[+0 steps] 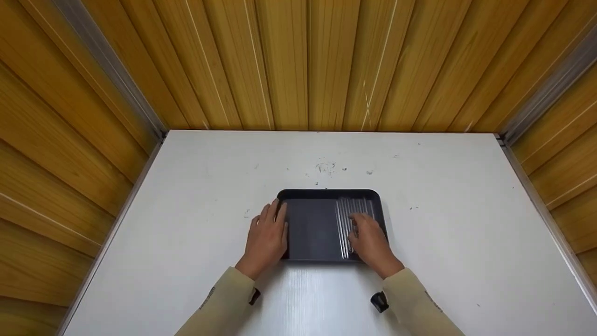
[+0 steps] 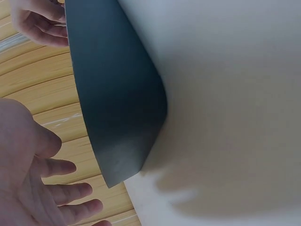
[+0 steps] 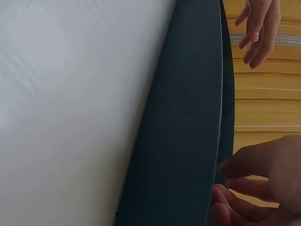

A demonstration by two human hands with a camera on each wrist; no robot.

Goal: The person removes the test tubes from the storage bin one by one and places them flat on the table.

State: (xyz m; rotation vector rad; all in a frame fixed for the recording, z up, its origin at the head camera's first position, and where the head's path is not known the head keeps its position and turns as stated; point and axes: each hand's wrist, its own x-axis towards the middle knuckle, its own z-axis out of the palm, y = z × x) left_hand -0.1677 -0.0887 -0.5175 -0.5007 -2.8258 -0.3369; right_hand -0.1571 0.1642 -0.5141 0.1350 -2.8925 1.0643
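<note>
A dark rectangular tray (image 1: pixel 311 228) lies on the white table. Several thin, clear, shiny rods (image 1: pixel 344 233) lie side by side, lengthwise, in its right part; their exact kind is unclear. My left hand (image 1: pixel 266 233) is at the tray's left rim, fingers extended and pointing away from me. In the left wrist view, that hand (image 2: pixel 35 179) shows spread fingers beside the tray's outer wall (image 2: pixel 117 94). Over the rods is my right hand (image 1: pixel 371 240), its fingers bent down. The right wrist view has its thumb and fingertips (image 3: pixel 225 169) close together behind the tray wall; whether they pinch a rod is hidden.
Wood-patterned panels (image 1: pixel 322 65) rise behind the white table (image 1: pixel 186 196) and along both sides, with metal corner posts (image 1: pixel 112 65). Small dark marks (image 1: pixel 325 167) spot the tabletop beyond the tray. A black strap piece (image 1: pixel 379 302) hangs at the right sleeve.
</note>
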